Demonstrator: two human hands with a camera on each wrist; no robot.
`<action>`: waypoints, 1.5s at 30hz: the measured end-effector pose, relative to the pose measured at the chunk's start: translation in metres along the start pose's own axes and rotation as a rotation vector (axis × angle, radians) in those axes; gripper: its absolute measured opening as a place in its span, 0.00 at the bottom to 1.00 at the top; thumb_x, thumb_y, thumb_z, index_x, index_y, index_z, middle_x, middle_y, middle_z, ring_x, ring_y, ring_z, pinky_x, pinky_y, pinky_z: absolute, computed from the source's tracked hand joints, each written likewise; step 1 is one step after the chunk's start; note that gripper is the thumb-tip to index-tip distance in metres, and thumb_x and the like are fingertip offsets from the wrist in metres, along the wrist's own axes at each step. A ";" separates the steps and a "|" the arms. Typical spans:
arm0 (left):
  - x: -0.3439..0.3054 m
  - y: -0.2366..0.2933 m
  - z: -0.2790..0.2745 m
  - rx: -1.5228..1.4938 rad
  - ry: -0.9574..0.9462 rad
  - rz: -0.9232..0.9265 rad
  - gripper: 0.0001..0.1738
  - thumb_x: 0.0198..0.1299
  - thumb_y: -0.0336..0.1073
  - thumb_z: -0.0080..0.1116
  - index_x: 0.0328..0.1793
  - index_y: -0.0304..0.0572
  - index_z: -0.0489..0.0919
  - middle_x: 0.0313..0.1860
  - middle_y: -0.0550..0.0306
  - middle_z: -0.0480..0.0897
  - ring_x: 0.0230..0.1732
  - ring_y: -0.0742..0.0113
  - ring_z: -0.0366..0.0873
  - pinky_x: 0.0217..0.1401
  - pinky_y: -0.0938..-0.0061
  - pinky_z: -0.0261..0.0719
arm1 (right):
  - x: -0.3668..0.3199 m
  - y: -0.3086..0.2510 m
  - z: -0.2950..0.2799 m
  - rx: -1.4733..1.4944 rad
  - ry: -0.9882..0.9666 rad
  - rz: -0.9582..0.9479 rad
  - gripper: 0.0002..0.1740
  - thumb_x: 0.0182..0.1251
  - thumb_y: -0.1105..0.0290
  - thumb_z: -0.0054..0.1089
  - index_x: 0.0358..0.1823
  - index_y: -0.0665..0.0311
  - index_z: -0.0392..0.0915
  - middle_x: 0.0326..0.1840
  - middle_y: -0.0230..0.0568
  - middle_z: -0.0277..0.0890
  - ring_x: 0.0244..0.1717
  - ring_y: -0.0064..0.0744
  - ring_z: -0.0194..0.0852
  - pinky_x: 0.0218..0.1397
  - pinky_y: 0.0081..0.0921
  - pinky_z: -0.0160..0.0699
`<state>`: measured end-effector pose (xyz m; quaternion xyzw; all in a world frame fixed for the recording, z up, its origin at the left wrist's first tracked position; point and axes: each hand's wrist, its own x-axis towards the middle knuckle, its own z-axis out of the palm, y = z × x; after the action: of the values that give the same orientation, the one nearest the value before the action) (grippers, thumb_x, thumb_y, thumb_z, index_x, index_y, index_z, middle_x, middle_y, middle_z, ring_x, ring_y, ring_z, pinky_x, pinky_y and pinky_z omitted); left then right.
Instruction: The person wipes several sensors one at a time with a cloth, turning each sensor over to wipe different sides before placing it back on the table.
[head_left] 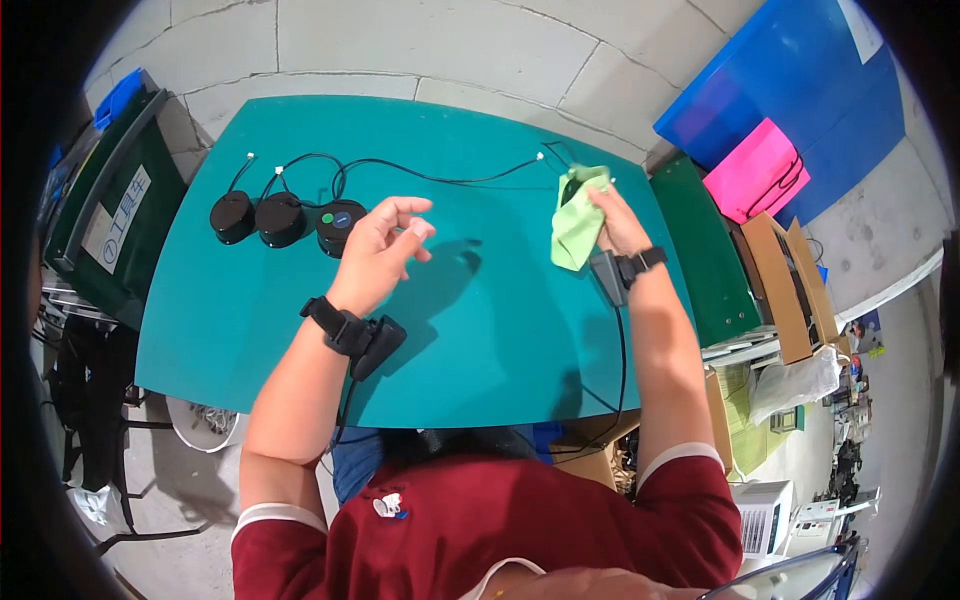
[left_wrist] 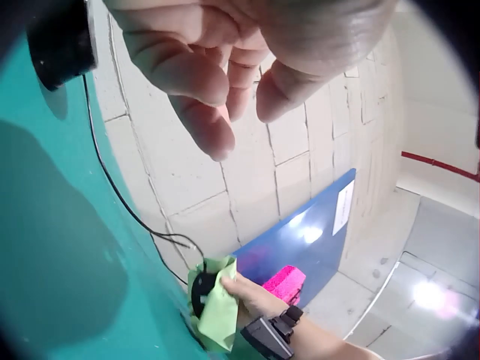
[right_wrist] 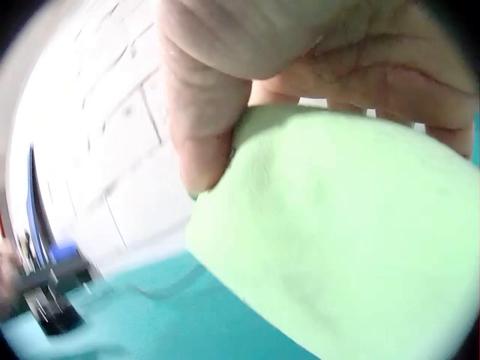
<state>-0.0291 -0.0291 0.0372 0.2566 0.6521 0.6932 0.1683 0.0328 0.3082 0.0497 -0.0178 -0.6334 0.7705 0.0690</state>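
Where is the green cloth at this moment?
In the head view, the green cloth is in the grip of the right hand, near the right edge of the table, opposite the three round black devices.

Bright indoor light, soft shadows, curved dark edges.
The head view is mostly clear; shadows fall on the table [head_left: 200,330], one to the right of the left hand [head_left: 378,252], and straight edges bow near the black rim. In the left wrist view a lamp [left_wrist: 429,294] glares white and the board [left_wrist: 326,217] carries bright reflections. The right wrist view is hazy: the wall [right_wrist: 124,135] nearly washes out, the cloth [right_wrist: 322,225] looks pale, and the left background is blurred.
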 end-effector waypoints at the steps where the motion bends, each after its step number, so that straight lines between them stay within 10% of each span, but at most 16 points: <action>1: -0.002 0.008 0.004 -0.066 -0.061 -0.012 0.17 0.62 0.39 0.49 0.56 0.42 0.70 0.40 0.57 0.77 0.34 0.74 0.76 0.24 0.83 0.68 | -0.010 -0.003 0.004 0.195 -0.043 0.003 0.18 0.68 0.65 0.45 0.57 0.62 0.64 0.50 0.40 0.73 0.49 0.35 0.73 0.54 0.35 0.74; 6: -0.015 0.013 0.042 -0.194 -0.294 -0.122 0.21 0.59 0.36 0.54 0.59 0.42 0.67 0.49 0.57 0.72 0.41 0.73 0.74 0.29 0.81 0.71 | -0.056 0.001 0.083 0.660 0.008 -0.025 0.24 0.72 0.53 0.30 0.56 0.63 0.66 0.55 0.42 0.70 0.54 0.40 0.70 0.59 0.38 0.69; 13: -0.012 0.001 0.073 0.247 -0.117 0.276 0.25 0.53 0.35 0.60 0.58 0.42 0.71 0.50 0.54 0.71 0.46 0.69 0.72 0.41 0.77 0.76 | -0.063 0.051 0.107 0.437 0.156 -0.187 0.21 0.73 0.60 0.26 0.54 0.66 0.64 0.51 0.44 0.71 0.50 0.34 0.72 0.52 0.32 0.72; 22: -0.003 -0.031 0.068 -0.380 -0.332 -0.186 0.34 0.58 0.41 0.58 0.67 0.35 0.58 0.53 0.54 0.70 0.53 0.70 0.69 0.54 0.73 0.71 | -0.065 0.072 0.106 -0.353 0.091 -0.511 0.20 0.69 0.56 0.35 0.47 0.66 0.64 0.58 0.50 0.57 0.56 0.37 0.64 0.59 0.33 0.62; 37: -0.008 -0.049 0.070 -0.931 -0.380 -0.330 0.34 0.58 0.33 0.58 0.67 0.41 0.54 0.47 0.60 0.71 0.41 0.74 0.73 0.41 0.80 0.75 | -0.067 0.056 0.117 -0.552 0.013 -0.658 0.37 0.65 0.46 0.39 0.64 0.71 0.55 0.66 0.54 0.52 0.69 0.44 0.46 0.66 0.38 0.49; 40: -0.009 -0.044 0.062 -1.076 -0.487 -0.398 0.31 0.58 0.32 0.57 0.66 0.43 0.56 0.46 0.61 0.71 0.39 0.73 0.74 0.40 0.81 0.75 | -0.069 0.047 0.108 -1.042 -0.008 -0.718 0.40 0.67 0.41 0.29 0.62 0.74 0.59 0.67 0.55 0.53 0.70 0.49 0.45 0.68 0.40 0.45; 45: -0.011 -0.040 0.072 -0.833 -0.292 -0.280 0.33 0.54 0.32 0.61 0.64 0.42 0.57 0.47 0.59 0.70 0.39 0.73 0.74 0.41 0.79 0.76 | -0.072 0.054 0.126 -0.818 0.048 -0.567 0.36 0.69 0.47 0.29 0.62 0.74 0.60 0.67 0.57 0.53 0.67 0.50 0.51 0.66 0.41 0.51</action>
<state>0.0170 0.0269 -0.0025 0.1714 0.3159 0.8234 0.4391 0.0849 0.1661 0.0169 0.1118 -0.8619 0.4093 0.2777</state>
